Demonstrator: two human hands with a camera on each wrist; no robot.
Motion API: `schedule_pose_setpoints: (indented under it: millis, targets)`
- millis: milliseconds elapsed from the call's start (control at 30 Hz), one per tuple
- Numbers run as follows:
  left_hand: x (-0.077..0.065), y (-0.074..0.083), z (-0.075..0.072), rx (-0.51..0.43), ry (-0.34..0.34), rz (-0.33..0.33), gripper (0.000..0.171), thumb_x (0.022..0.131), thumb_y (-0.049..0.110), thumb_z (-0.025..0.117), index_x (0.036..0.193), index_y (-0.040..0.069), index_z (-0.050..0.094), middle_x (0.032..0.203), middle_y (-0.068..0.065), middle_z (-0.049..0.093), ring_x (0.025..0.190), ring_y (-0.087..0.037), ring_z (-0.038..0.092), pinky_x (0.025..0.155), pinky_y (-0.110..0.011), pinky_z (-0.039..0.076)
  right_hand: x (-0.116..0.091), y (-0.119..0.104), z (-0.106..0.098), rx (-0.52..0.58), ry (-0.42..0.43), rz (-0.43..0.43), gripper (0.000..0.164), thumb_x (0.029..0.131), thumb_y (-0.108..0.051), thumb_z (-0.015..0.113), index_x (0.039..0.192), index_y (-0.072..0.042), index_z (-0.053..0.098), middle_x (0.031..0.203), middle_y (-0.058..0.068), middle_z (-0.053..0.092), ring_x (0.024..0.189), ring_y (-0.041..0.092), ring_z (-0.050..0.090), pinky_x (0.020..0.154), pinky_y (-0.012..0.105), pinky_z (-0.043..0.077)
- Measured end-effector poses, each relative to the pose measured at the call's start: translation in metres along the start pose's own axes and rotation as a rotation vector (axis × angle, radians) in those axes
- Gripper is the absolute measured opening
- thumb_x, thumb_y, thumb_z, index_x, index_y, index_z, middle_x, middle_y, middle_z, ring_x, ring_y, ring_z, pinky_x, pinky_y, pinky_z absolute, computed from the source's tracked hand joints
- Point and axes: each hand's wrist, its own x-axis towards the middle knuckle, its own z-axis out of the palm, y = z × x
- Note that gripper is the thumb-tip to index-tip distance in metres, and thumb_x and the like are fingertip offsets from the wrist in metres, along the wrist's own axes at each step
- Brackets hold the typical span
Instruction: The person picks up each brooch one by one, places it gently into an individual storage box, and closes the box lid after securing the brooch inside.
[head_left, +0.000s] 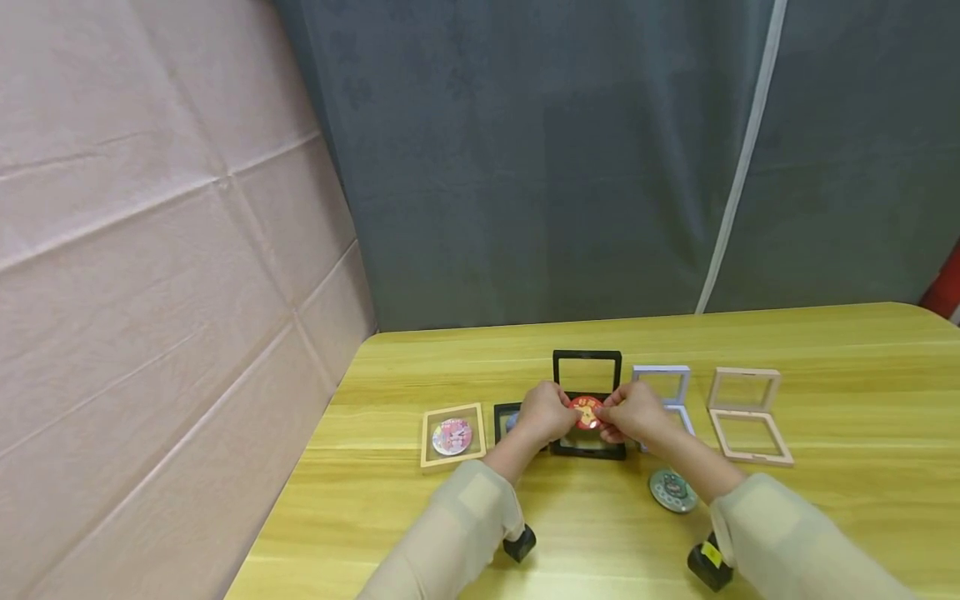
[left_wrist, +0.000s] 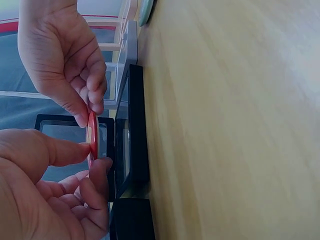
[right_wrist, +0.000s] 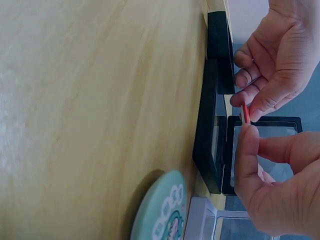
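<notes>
Between both hands is a round red badge (head_left: 586, 412) with a yellow figure on its face. My left hand (head_left: 546, 412) pinches its left edge between thumb and fingers, and my right hand (head_left: 637, 413) pinches the right edge. Beneath it lies a black display frame (head_left: 588, 452), unfolded, with one half flat on the table and the other standing up behind. Both wrist views show the badge edge-on, held just over the flat half with its clear film. A green round badge (head_left: 672, 490) lies on the table below the right forearm.
To the left, a cream frame (head_left: 453, 462) holds a pink badge (head_left: 452, 437); another black frame (head_left: 504, 408) with a bluish badge is partly behind the left hand. Unfolded lilac (head_left: 661, 369) and pale pink frames (head_left: 752, 457) stand at the right. A dark curtain (head_left: 540, 167) hangs behind the table.
</notes>
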Motion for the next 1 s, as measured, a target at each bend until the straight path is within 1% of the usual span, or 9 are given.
schedule_pose_setpoints:
  millis: [133,267,367,533,600,700,867,1000]
  targets:
    - [0.0017,-0.0027,0.0019,0.049,-0.001,0.01,0.023,0.078,0.018,0.069,0.066,0.01,0.052,0.064,-0.002,0.05,0.053,-0.014,0.046,0.045,-0.025,0.036,0.0014,0.0024,0.0012,-0.006,-0.008,0.006,0.007,0.085,0.006,0.053,0.085,0.013,0.051,0.065,0.014,0.058,0.046,0.009,0.056,0.05,0.024,0.051]
    - [0.0034,-0.0032,0.0029,0.1,0.001,0.004,0.023,0.077,0.018,0.069,0.064,0.011,0.052,0.064,-0.001,0.051,0.053,-0.014,0.046,0.046,-0.025,0.036,0.0038,0.0053,0.0021,-0.025,-0.004,0.01,0.006,0.085,0.006,0.052,0.083,0.012,0.052,0.066,0.014,0.06,0.047,0.009,0.056,0.05,0.024,0.05]
    - [0.0043,-0.0026,0.0031,0.138,0.003,0.002,0.025,0.076,0.018,0.068,0.06,0.013,0.05,0.06,-0.001,0.049,0.051,-0.014,0.044,0.044,-0.025,0.034,0.0052,0.0066,0.0028,-0.042,0.007,0.016,0.006,0.084,0.006,0.054,0.081,0.011,0.053,0.066,0.014,0.059,0.046,0.01,0.056,0.049,0.024,0.05]
    - [0.0039,-0.002,0.0036,0.202,0.007,0.034,0.037,0.074,0.016,0.066,0.049,0.015,0.039,0.047,0.003,0.036,0.042,-0.011,0.034,0.039,-0.023,0.025,0.005,0.0071,0.0043,-0.069,0.021,0.029,0.006,0.083,0.005,0.055,0.081,0.01,0.053,0.065,0.013,0.059,0.046,0.01,0.056,0.049,0.025,0.05]
    - [0.0037,-0.0021,0.004,0.216,0.003,0.05,0.041,0.074,0.014,0.065,0.046,0.016,0.036,0.043,0.004,0.031,0.039,-0.011,0.03,0.037,-0.023,0.022,0.0051,0.0072,0.005,-0.081,0.023,0.034,0.006,0.083,0.005,0.055,0.08,0.009,0.053,0.064,0.013,0.059,0.046,0.01,0.056,0.049,0.025,0.05]
    - [0.0037,-0.0023,0.0049,0.238,-0.001,0.063,0.043,0.074,0.013,0.065,0.044,0.016,0.033,0.04,0.005,0.027,0.037,-0.01,0.027,0.036,-0.022,0.02,0.0052,0.0078,0.0056,-0.097,0.026,0.035,0.006,0.084,0.004,0.055,0.079,0.009,0.053,0.061,0.013,0.059,0.045,0.01,0.056,0.048,0.025,0.05]
    - [0.0027,-0.0015,0.0055,0.27,0.002,0.047,0.042,0.075,0.015,0.064,0.046,0.016,0.034,0.042,0.004,0.027,0.037,-0.011,0.029,0.036,-0.023,0.022,0.0059,0.0076,0.0061,-0.112,0.024,0.044,0.008,0.084,0.003,0.057,0.08,0.008,0.052,0.059,0.011,0.058,0.044,0.01,0.056,0.047,0.025,0.05]
    - [0.0025,-0.0002,0.0066,0.298,0.0,0.034,0.039,0.077,0.015,0.063,0.048,0.015,0.037,0.044,0.003,0.032,0.038,-0.012,0.031,0.036,-0.024,0.024,0.0047,0.0065,0.006,-0.127,0.022,0.047,0.008,0.084,0.002,0.056,0.08,0.007,0.052,0.061,0.011,0.058,0.045,0.01,0.056,0.047,0.025,0.05]
